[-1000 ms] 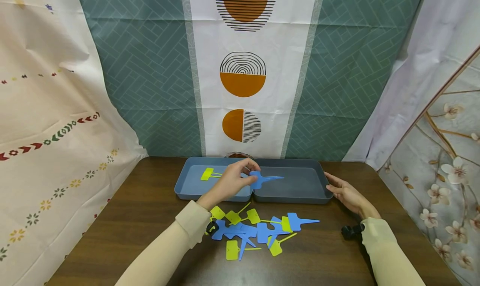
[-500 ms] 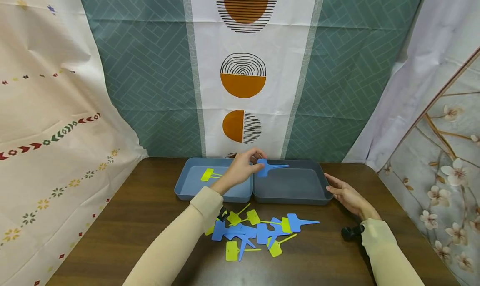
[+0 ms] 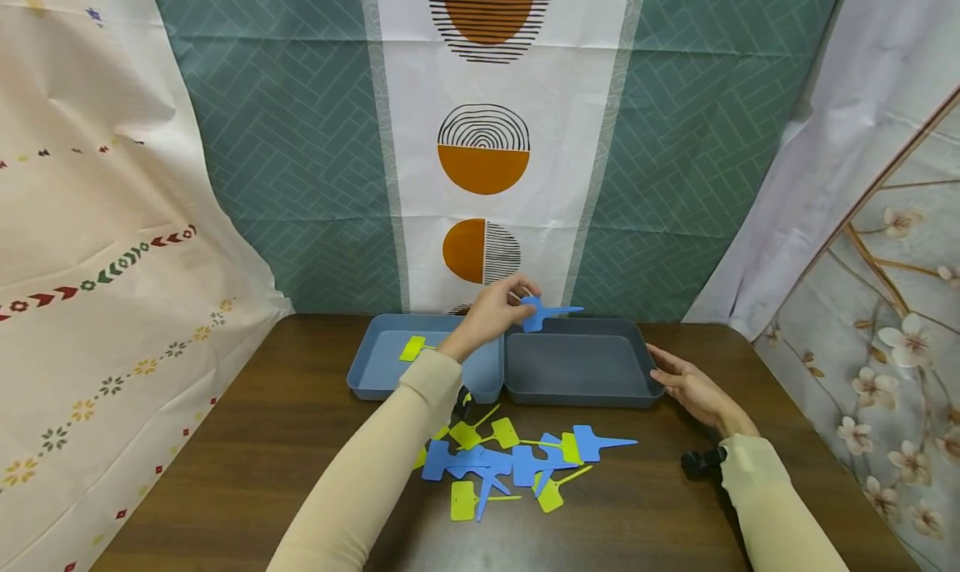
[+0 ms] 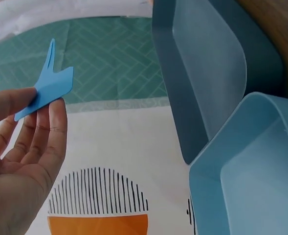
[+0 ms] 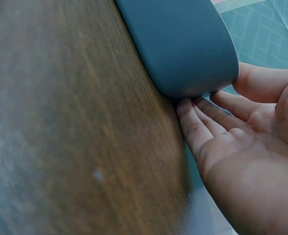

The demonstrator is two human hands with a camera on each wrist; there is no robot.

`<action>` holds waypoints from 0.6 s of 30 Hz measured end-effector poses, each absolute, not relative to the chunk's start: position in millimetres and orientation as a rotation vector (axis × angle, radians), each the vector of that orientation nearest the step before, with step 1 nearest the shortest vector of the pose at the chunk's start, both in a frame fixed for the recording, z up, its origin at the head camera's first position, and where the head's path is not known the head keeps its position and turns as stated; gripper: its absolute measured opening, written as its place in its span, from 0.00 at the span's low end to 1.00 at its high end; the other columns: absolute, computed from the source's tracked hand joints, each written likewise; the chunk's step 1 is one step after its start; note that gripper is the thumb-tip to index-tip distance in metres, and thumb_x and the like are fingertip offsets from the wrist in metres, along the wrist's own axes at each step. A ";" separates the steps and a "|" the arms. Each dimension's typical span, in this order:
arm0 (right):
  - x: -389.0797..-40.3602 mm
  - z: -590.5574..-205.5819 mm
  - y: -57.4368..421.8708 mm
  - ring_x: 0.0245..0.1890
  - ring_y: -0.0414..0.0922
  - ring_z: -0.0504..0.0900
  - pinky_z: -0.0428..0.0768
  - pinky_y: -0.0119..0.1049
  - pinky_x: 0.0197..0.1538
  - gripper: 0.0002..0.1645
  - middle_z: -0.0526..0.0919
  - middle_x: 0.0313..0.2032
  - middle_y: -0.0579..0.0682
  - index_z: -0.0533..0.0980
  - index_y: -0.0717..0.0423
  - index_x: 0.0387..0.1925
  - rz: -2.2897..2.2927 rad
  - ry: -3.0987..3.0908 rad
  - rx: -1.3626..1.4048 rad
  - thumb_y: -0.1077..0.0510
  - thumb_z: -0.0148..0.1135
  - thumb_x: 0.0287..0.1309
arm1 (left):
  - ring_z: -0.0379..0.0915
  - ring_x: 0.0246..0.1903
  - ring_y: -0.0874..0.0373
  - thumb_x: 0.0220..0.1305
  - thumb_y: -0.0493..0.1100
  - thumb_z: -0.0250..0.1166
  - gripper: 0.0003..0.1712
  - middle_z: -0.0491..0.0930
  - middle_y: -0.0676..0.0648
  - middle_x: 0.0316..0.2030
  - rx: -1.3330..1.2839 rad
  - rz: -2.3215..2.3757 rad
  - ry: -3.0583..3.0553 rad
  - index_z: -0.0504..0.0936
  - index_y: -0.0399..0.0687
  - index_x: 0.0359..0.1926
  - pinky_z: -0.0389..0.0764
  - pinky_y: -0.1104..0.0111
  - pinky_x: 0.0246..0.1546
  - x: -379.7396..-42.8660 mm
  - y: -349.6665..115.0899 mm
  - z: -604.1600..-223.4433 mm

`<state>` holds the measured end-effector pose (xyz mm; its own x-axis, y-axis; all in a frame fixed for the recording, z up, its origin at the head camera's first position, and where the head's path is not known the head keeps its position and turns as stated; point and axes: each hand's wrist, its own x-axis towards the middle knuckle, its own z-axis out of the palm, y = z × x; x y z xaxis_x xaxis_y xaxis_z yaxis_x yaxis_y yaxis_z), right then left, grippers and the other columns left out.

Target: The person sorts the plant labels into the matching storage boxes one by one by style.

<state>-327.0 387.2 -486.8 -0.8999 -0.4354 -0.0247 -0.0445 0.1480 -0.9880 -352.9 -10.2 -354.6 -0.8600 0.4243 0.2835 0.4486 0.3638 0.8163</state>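
My left hand [image 3: 495, 312] pinches a blue T-shaped plant label [image 3: 533, 314] by its broad head, thumb against the other fingers. The label is held in the air above the far edge of the dark grey tray [image 3: 577, 393], its pointed stem toward the right. At that tray's right end is my right hand [image 3: 697, 388], thumb at the rim and fingertips low against the outer wall in the right wrist view. On the table nearer me lie several blue plant labels [image 3: 590, 444] and yellow plant labels [image 3: 462, 501], overlapping in a loose pile.
A lighter blue tray [image 3: 367, 386] stands against the dark one's left side, with yellow label [image 3: 412, 348] inside, partly hidden by my left arm. Patterned cloth [image 3: 300, 180] hangs just behind the wooden table [image 3: 262, 439]. Small black devices are strapped at both wrists.
My left hand has risen and moved away from me and slightly right, carrying the blue plant label from the trays' shared edge toward the dark tray's far side. My right hand stays put.
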 end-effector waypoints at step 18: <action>-328.4 -487.5 385.5 0.78 0.69 0.28 0.32 0.73 0.72 0.41 0.28 0.81 0.67 0.34 0.65 0.82 -1.821 2.125 -0.468 0.64 0.44 0.81 | 0.81 0.43 0.47 0.72 0.34 0.66 0.12 0.79 0.43 0.46 -0.832 -1.472 -2.719 0.85 0.42 0.54 0.86 0.64 0.40 -377.5 15.2 -350.6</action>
<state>-328.4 385.5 -487.5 -0.9009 -0.4337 -0.0172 -0.0494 0.1417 -0.9887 -377.5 15.2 -350.6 -0.8632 0.4688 0.1876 0.4133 0.4427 0.7957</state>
